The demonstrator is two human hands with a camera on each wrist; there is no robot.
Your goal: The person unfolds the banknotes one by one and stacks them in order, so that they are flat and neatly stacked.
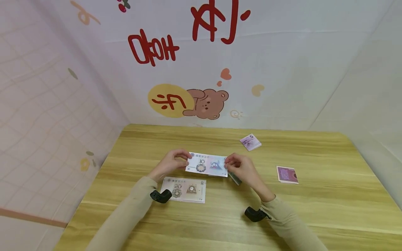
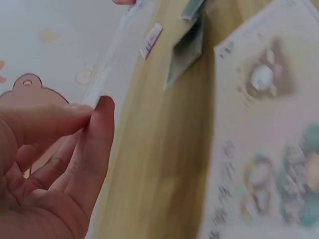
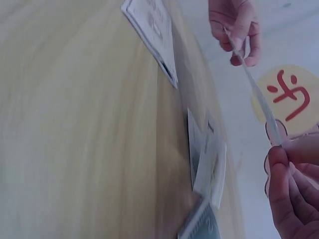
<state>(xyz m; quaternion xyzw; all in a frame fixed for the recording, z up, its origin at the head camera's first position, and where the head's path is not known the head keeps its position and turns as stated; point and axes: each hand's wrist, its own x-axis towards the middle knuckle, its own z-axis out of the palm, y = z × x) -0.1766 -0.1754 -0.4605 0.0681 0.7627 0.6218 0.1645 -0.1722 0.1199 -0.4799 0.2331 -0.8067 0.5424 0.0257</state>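
Observation:
Both hands hold up a play banknote [image 1: 205,166] marked 10, one at each short end. The left hand [image 1: 174,162] pinches its left end between thumb and fingers; in the left wrist view the thumb and index finger [image 2: 99,134] meet on its edge. My right hand [image 1: 242,168] pinches the other end, and the right wrist view shows the note [image 3: 256,92] edge-on between the two hands. Near the left wrist lies a stack of notes [image 1: 188,191] with a 20 on top. A dark green folded note [image 1: 235,177] is partly hidden under the right hand.
Toward the back of the wooden table [image 1: 220,223] lies a folded purple 5 note [image 1: 250,142]. Farther right is a folded pink-purple note [image 1: 287,175]. Beneath the raised note, the right wrist view shows more folded notes [image 3: 212,164]. A printed cloth [image 1: 270,55] hangs behind.

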